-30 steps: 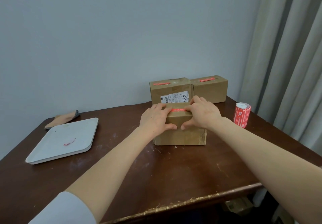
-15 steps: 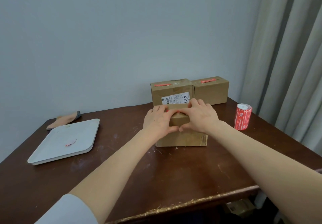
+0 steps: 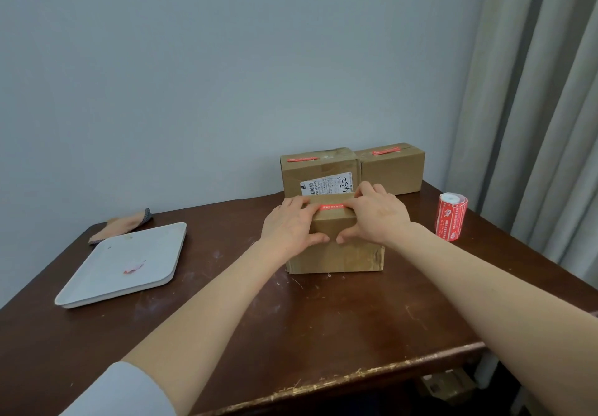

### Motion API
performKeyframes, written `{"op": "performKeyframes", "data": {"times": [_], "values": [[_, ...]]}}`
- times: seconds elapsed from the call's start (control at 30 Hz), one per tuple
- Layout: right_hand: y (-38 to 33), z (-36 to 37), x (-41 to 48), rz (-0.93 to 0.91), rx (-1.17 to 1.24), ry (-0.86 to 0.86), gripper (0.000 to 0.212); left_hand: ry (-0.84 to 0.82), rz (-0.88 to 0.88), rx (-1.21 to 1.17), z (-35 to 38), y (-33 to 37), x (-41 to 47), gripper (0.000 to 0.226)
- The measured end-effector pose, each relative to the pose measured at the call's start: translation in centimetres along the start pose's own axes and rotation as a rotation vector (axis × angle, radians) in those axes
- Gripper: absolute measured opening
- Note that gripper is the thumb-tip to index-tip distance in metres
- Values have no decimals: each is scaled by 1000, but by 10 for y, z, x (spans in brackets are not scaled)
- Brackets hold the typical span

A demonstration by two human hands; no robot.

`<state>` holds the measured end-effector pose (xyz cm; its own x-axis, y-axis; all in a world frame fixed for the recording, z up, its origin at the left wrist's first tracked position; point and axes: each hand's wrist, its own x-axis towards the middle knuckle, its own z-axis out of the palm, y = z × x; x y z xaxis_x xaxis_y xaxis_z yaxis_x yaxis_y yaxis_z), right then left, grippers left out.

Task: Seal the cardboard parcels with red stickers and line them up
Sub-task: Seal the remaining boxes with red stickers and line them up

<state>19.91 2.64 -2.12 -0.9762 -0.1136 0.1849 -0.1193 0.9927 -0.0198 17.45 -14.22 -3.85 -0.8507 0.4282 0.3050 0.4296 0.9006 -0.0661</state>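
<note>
Right now both hands press on the near parcel point(image 3: 336, 253), which stands on the table point(image 3: 323, 325) in front of two other parcels. The left hand point(image 3: 291, 228) lies over the near parcel's left top edge, fingers spread flat on the top and thumb down on the front face. The right hand point(image 3: 378, 215) mirrors it on the right side, fingers flat on the top, thumb on the front face, its tip close to the left thumb but apart from it. Between the two sets of fingers a red sticker point(image 3: 331, 206) lies across the top of the near parcel, both its ends under the fingertips.

Just behind the near parcel stands the labelled parcel point(image 3: 318, 172), with a red strip on its top. To the right of that, touching it, stands the third parcel point(image 3: 393, 171), also with a red strip on top. The sticker roll point(image 3: 451, 216) stands upright to the right of the near parcel, well apart from it. A white tray point(image 3: 97, 283) lies far to the left of the near parcel, and a cloth point(image 3: 129, 223) lies just behind the tray.
</note>
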Motion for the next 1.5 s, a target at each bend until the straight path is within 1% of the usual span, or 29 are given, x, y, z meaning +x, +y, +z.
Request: {"op": "performKeyframes", "data": {"times": [0.23,0.33,0.4,0.5,0.63,0.8,1.33,1.5], "values": [[2,-4,-3,33,80,3,71,29,-1,-81,0,-5,-6,73],[0,-6,-6,-10,38,18,76,43,38,-61,1,-2,-7,75],[-3,-4,-6,-31,-4,3,73,38,54,-13,4,1,-5,71],[-5,-2,-6,-7,-11,-12,69,38,19,-9,6,2,-3,65],[-5,-5,-6,0,3,-27,70,57,21,-24,6,2,-6,64],[-2,-5,-9,13,71,-18,67,40,8,-75,0,-1,-8,66],[2,-7,-8,22,130,-27,62,-11,-39,-160,-3,-3,-12,64],[0,-8,-8,13,107,-14,72,15,-54,-143,-3,0,-13,69]]}}
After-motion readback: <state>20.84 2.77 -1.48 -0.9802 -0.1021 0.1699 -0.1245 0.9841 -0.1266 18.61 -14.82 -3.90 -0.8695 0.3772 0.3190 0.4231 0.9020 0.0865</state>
